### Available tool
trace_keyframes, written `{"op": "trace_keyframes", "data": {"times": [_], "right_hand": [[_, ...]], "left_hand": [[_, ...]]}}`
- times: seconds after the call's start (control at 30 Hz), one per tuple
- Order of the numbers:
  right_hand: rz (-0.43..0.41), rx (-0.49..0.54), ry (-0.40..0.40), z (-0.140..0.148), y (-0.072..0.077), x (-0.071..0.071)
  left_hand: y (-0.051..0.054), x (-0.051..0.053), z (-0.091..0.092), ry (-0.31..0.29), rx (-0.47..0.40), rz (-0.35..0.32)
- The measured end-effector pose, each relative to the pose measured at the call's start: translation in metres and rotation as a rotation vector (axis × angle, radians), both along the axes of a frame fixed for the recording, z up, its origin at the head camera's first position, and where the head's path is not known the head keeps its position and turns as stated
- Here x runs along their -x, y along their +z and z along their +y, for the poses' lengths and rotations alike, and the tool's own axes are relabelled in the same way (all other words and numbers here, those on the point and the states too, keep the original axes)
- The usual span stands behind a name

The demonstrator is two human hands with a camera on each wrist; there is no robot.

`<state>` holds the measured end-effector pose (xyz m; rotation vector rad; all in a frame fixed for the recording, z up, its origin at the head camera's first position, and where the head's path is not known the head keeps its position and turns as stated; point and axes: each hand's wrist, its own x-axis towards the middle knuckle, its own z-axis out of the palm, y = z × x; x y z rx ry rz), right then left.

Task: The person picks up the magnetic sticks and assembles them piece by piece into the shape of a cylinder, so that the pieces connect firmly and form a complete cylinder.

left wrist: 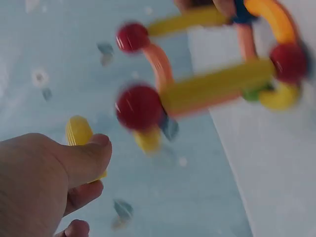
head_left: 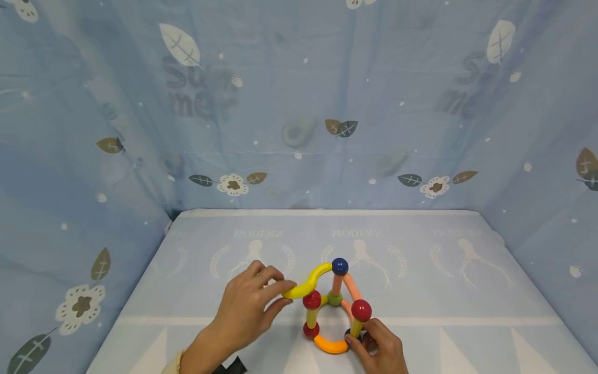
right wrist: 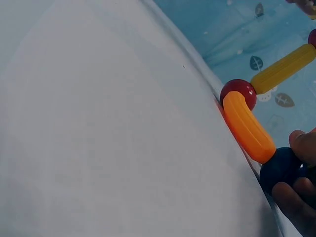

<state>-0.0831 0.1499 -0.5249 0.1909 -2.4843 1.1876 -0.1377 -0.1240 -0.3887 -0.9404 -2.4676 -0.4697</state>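
A frame of coloured balls and rods stands on the table in the head view. My left hand (head_left: 252,304) pinches the near end of a curved yellow rod (head_left: 306,287), whose other end meets the upper dark blue ball (head_left: 340,266). In the left wrist view the rod's end (left wrist: 79,131) shows behind my thumb. At the frame's lower right, my right hand (head_left: 380,347) grips a lower dark blue ball (right wrist: 280,170), below an upright yellow rod topped by a red ball (head_left: 361,310). Another red ball (head_left: 311,299) tops the left upright. An orange curved rod (head_left: 330,345) joins the lower balls in front.
A pale patterned cloth covers the table (head_left: 187,270). Blue printed curtains (head_left: 299,104) rise behind it and on both sides. A small black item (head_left: 235,366) lies by my left wrist at the front edge of the view.
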Motion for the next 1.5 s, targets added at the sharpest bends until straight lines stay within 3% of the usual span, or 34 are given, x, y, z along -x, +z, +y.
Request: {"op": "trace_keyframes", "data": {"times": [0.17, 0.33, 0.5, 0.97, 1.27, 1.5], "right_hand": [[0.005, 0.014, -0.003, 0.000, 0.000, 0.000], [0.024, 0.017, -0.002, 0.001, -0.002, 0.000], [0.018, 0.019, 0.002, 0.001, -0.002, -0.001], [0.012, 0.027, 0.006, 0.002, -0.001, -0.001], [0.004, 0.029, 0.018, 0.003, 0.000, -0.002], [-0.008, 0.036, 0.053, 0.006, 0.001, 0.000]], "left_hand": [[0.004, -0.017, 0.031, -0.209, 0.029, 0.094], [-0.006, -0.019, 0.049, -0.274, 0.061, 0.216], [-0.013, -0.018, 0.055, -0.258, 0.118, 0.243], [-0.014, -0.019, 0.056, -0.222, 0.194, 0.126], [-0.010, -0.018, 0.058, -0.209, 0.251, 0.067], [-0.004, -0.018, 0.057, -0.192, 0.318, 0.057]]}}
